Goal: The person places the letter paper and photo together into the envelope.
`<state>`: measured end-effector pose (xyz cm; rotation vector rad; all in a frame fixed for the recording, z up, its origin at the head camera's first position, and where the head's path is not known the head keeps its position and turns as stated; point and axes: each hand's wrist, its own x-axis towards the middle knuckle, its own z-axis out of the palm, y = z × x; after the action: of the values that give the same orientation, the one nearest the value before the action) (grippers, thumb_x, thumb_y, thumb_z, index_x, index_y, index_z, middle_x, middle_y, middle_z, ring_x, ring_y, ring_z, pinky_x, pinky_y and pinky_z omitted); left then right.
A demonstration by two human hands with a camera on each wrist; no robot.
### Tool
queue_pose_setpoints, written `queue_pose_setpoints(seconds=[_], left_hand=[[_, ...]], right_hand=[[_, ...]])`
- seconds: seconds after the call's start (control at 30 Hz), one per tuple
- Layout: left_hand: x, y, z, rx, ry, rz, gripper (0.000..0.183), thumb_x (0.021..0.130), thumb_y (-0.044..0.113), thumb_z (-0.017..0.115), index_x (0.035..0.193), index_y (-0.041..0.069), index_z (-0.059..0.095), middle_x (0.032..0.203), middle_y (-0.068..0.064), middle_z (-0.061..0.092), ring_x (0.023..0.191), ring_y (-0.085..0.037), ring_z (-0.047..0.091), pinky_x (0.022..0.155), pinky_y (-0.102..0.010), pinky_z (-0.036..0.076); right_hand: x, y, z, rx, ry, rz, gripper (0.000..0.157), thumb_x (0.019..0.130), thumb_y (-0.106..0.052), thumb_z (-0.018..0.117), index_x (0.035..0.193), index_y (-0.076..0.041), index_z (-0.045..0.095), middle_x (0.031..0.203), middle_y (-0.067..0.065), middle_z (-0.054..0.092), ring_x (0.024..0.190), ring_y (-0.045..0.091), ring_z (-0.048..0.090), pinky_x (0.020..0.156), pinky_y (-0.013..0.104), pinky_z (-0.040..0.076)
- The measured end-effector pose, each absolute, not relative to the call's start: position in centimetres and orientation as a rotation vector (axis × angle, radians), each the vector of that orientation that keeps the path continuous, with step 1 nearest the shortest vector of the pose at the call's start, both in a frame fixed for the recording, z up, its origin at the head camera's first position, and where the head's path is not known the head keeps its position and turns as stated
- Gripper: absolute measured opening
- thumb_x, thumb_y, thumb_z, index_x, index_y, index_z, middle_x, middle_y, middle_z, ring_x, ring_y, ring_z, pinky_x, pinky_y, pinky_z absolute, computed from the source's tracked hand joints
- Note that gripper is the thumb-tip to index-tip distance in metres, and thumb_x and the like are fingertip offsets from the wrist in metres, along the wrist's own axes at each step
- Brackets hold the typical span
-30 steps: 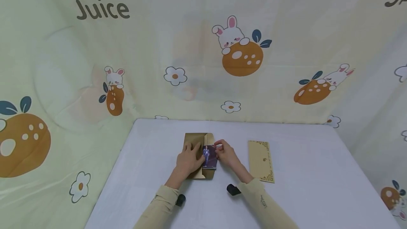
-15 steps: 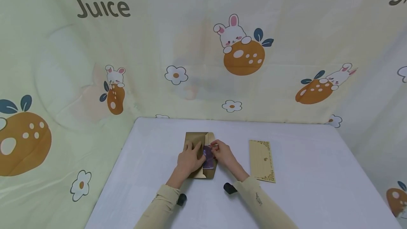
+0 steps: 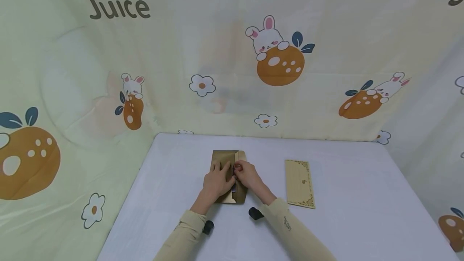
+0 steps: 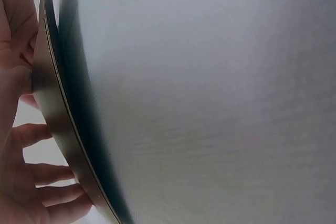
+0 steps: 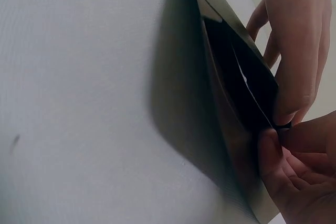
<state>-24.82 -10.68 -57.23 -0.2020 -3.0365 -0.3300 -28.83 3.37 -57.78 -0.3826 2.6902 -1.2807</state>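
Note:
A golden-brown envelope (image 3: 222,157) lies on the table with its opening facing right. My left hand (image 3: 216,182) rests on its top with fingers spread, the thumb at the opening's edge; in the left wrist view, straight fingers (image 4: 50,179) lie on the envelope (image 4: 65,116). My right hand (image 3: 248,175) pinches a dark photo card at the opening. Only a narrow strip of the photo card (image 3: 234,189) shows; the rest is inside the envelope or behind the hands. In the right wrist view, the thumb (image 5: 270,153) and fingers meet at the dark open mouth.
Right of the envelope, a cream card (image 3: 299,184) with ornate gold corners lies flat on the white-covered table (image 3: 348,196). A black wrist device (image 3: 255,213) sits at the right cuff, another one (image 3: 208,227) at the left. A curtain (image 3: 170,51) with rabbit prints hangs behind.
My right hand has moved left, sliding the photo card into the envelope until only a strip shows. The left hand has kept its place on the envelope.

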Motion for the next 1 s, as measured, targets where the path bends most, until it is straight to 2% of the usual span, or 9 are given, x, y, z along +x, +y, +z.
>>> queue_pose_setpoints(seconds=[0.47,0.77,1.0], left_hand=[[-24.90,-10.61,-57.53,-0.194,-3.044,-0.287,0.059,0.086,0.049,0.051,0.139,0.023,0.042,0.131,-0.019,0.044,0.106,-0.029,0.049,0.055,-0.036,0.048],[-24.93,-10.58,-57.57,-0.214,-3.025,-0.268,0.058,0.087,0.049,0.050,0.139,0.024,0.042,0.133,-0.020,0.043,0.120,-0.032,0.044,0.057,-0.039,0.050],[-24.85,-10.58,-57.36,-0.210,-3.044,-0.295,0.058,0.087,0.049,0.050,0.139,0.023,0.041,0.135,-0.020,0.042,0.122,-0.032,0.042,0.057,-0.039,0.049]], right_hand=[[-28.85,3.05,-58.06,-0.363,2.717,-1.284,0.024,0.087,-0.005,0.057,0.110,-0.002,0.059,0.086,0.007,0.066,0.075,0.014,0.059,0.062,0.024,0.047],[-28.83,3.04,-57.91,-0.316,2.666,-1.305,0.029,0.089,-0.007,0.056,0.117,-0.001,0.056,0.089,0.007,0.065,0.073,0.013,0.058,0.061,0.024,0.047],[-28.93,2.98,-58.25,-0.314,2.667,-1.302,0.029,0.088,-0.006,0.056,0.116,-0.003,0.057,0.091,0.007,0.065,0.076,0.013,0.058,0.063,0.024,0.048]])
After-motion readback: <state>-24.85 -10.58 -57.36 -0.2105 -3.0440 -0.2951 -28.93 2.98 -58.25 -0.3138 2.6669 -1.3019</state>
